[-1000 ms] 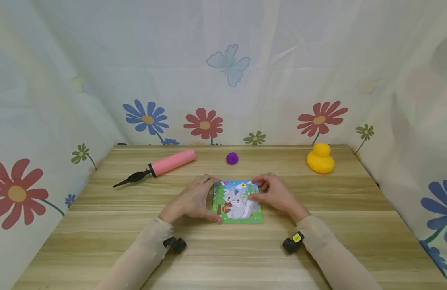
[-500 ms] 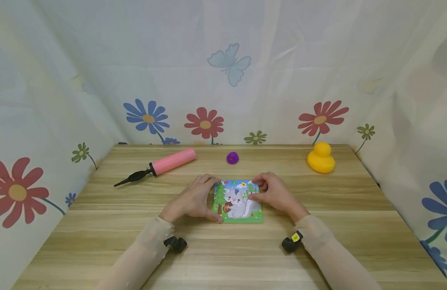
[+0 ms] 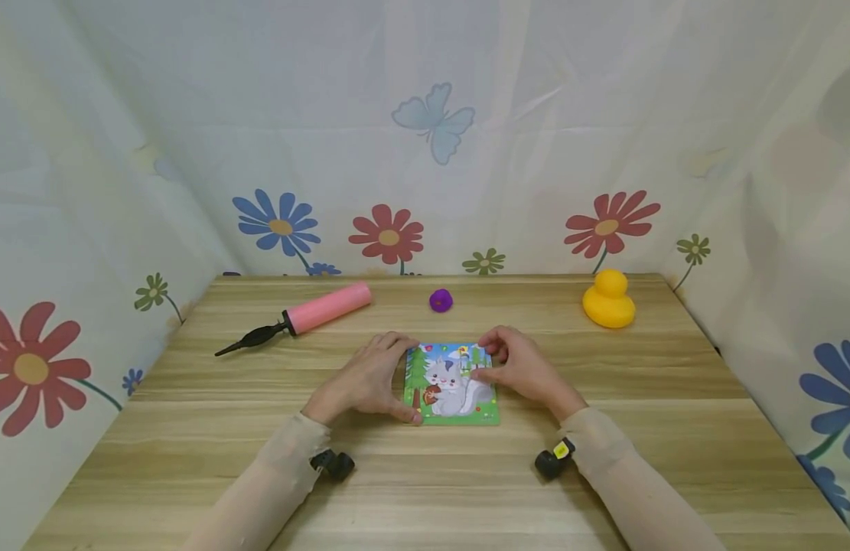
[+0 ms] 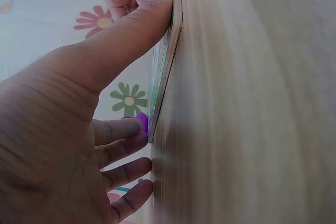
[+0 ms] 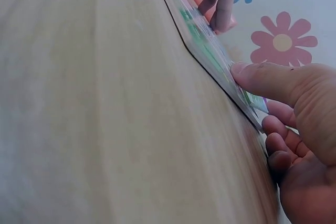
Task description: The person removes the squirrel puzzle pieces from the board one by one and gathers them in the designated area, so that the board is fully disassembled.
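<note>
A square jigsaw puzzle (image 3: 452, 394) with a grey squirrel picture lies flat on the table in the head view. My left hand (image 3: 372, 379) spans its left side, fingers fairly straight, thumb (image 4: 155, 9) pressing the lower left corner and fingertips at the upper left one. At the upper right corner my right hand (image 3: 524, 371) pinches a puzzle piece (image 5: 257, 101) between thumb and fingers. In the right wrist view that piece stands tilted up at the board's edge. The remaining right fingers (image 5: 278, 158) are curled beside the board, close to the tabletop.
Behind the puzzle lie a pink hand pump (image 3: 331, 308) with a black nozzle at the left and a small purple ring-shaped thing (image 3: 441, 301) in the middle. A yellow toy duck (image 3: 609, 300) stands at the back right. Flowered cloth (image 3: 431, 222) surrounds the wooden table (image 3: 425, 490).
At the puzzle's upper right corner the picture has shifted slightly under the right thumb. Both hands otherwise keep their places.
</note>
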{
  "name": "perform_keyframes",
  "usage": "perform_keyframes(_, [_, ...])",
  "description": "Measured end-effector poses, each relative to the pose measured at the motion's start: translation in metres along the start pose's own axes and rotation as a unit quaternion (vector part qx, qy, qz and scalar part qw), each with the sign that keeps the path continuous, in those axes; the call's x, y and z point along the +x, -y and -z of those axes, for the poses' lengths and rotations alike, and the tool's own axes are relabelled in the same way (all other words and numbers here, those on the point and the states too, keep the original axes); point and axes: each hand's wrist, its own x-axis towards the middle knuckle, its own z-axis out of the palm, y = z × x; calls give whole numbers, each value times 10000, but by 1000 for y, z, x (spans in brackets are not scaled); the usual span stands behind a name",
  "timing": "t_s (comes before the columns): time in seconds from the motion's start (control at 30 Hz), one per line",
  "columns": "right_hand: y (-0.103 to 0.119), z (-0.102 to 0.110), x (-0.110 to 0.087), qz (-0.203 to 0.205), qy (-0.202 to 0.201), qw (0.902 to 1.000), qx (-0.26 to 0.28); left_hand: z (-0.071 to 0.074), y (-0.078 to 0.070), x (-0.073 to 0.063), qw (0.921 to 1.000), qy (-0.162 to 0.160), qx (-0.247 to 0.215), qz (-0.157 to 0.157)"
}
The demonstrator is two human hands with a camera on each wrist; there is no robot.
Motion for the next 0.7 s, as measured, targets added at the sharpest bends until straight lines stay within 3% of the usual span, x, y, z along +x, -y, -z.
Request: perform_keyframes(0.7, [-6, 5, 4, 94, 14, 9995, 297, -1, 2, -1, 10000, 17, -9, -43])
